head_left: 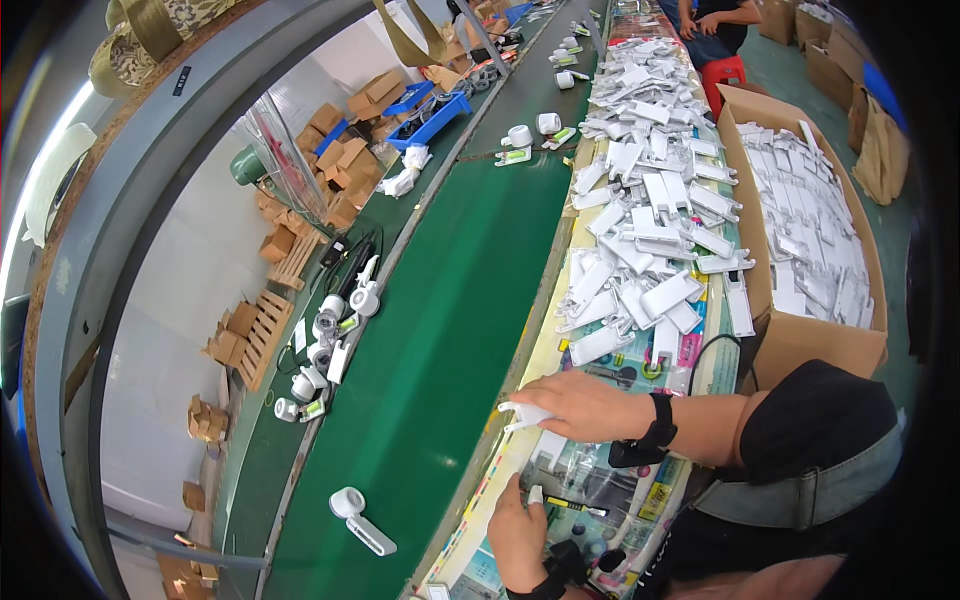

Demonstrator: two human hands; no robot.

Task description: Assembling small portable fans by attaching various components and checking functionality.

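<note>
My right hand is closed around a small white plastic part with a forked end, held over the table's left edge beside the green belt. Lower down, my left hand hovers over the table, thumb and finger apart. A small white tip shows at one of its digits; whether it is a finger cover or a loose piece I cannot tell. A black-and-yellow pen-like tool lies just right of that hand. Beyond my right hand spreads a heap of white plastic casings.
A green conveyor belt runs along the left, carrying a white round-headed device with a handle. Several similar units line its far edge. An open cardboard box of white casings stands right. Another person sits at the far end.
</note>
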